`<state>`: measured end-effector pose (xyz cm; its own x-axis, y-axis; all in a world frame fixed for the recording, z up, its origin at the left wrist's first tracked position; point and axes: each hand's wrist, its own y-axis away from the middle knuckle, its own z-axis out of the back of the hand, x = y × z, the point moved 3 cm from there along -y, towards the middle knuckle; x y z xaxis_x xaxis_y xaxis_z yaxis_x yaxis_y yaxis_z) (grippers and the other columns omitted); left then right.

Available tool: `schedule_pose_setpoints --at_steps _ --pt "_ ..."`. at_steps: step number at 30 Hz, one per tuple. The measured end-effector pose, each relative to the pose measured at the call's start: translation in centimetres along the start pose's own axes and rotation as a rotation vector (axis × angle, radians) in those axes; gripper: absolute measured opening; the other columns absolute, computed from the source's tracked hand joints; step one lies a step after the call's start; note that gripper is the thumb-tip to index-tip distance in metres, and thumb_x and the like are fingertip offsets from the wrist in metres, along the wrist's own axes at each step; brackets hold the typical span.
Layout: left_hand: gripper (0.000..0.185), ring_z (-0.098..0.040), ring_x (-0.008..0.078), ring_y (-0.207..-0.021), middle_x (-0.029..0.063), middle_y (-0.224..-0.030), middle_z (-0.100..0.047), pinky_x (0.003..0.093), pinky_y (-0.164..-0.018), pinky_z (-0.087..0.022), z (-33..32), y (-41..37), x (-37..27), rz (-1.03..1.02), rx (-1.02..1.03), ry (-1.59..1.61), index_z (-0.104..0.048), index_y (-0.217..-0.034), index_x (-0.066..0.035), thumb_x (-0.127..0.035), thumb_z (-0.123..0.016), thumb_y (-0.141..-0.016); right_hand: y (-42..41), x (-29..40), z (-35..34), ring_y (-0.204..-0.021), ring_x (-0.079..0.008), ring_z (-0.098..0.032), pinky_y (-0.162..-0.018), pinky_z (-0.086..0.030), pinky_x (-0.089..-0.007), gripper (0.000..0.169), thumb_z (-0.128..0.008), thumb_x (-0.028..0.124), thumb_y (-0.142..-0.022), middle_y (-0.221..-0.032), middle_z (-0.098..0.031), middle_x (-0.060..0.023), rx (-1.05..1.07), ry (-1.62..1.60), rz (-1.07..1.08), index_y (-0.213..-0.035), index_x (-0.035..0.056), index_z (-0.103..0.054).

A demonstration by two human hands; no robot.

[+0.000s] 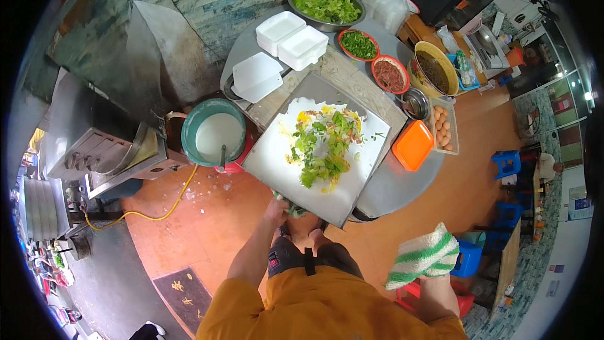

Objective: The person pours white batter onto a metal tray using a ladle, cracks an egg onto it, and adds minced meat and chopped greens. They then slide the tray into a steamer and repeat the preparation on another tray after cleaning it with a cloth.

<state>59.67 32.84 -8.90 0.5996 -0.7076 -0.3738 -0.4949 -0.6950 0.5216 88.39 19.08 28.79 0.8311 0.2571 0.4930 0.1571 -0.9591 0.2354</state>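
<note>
My left hand [278, 210] grips the near edge of a square metal steaming tray [257, 163], with a green-and-white cloth between hand and metal. Thin white batter [288, 174] coats the tray, topped with chopped lettuce [309, 146], egg and bits of meat. The tray lies tilted in view over a round grey table. My right hand [432, 271] is held out to the right, away from the tray, mostly hidden under a green-and-white striped towel [424, 255]. Left of the tray is a green bucket [188, 134] of white batter with a ladle handle [223, 156].
Foam boxes [302, 47], a steel bowl of lettuce [325, 4], chopped greens [357, 45], minced meat [389, 74], a yellow pot [432, 68], eggs [442, 127] and an orange lid [413, 145] surround the tray. A steel steamer [104, 146] stands left; a yellow hose [160, 217] crosses the floor.
</note>
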Motion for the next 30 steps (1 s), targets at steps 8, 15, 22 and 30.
schedule_pose_setpoints --at_steps 8,15,22,30 --pt "0.059 -0.059 0.0333 -0.1 0.0163 -0.108 -0.06 0.047 -0.089 -0.049 0.1 11.7 3.8 -0.108 -0.029 0.098 -0.05 -0.117 0.0 0.012 -0.042 -0.06 -0.5 -3.7 -3.0 -0.08 -0.0342 -0.058 -0.073 -0.045 -0.0561 0.03 -0.055 0.032 -0.083 -0.093 -0.06 -0.0137 0.08 0.027 -0.158 -0.091 0.0042 -0.061" --pt "0.062 -0.057 0.0351 -0.105 0.0175 -0.112 -0.057 0.0489 -0.088 -0.049 -4.9 23.0 6.3 -0.267 -0.092 0.223 -0.044 -0.122 0.001 0.013 -0.041 -0.061 1.1 -6.2 -0.7 -0.103 -0.0389 -0.056 -0.084 -0.046 -0.0519 0.065 -0.057 0.043 -0.082 -0.121 -0.051 -0.0251 0.377 -0.004 -0.251 -0.122 -0.0073 -0.047" --pt "0.064 -0.053 0.0333 -0.11 0.0149 -0.115 -0.055 0.0486 -0.095 -0.044 -5.2 33.6 9.9 -0.594 -0.342 0.252 -0.043 -0.123 0.0 0.003 -0.046 -0.059 2.8 -9.0 -3.1 -0.068 -0.037 -0.061 -0.055 -0.051 -0.0472 0.024 -0.06 0.009 -0.08 -0.088 -0.061 -0.0312 0.499 0.316 -0.11 -0.085 -0.0138 -0.058" --pt "0.055 -0.056 0.0344 -0.103 0.0181 -0.11 -0.056 0.0476 -0.086 -0.049 -7.1 44.1 9.3 -0.816 -0.314 0.322 -0.044 -0.119 0.005 0.004 -0.044 -0.063 2.4 -12.1 -10.1 -0.059 -0.0285 -0.058 -0.051 -0.048 -0.0438 0.017 -0.061 0.001 -0.076 -0.075 -0.06 -0.0256 0.754 0.767 0.096 -0.081 -0.0144 -0.059"
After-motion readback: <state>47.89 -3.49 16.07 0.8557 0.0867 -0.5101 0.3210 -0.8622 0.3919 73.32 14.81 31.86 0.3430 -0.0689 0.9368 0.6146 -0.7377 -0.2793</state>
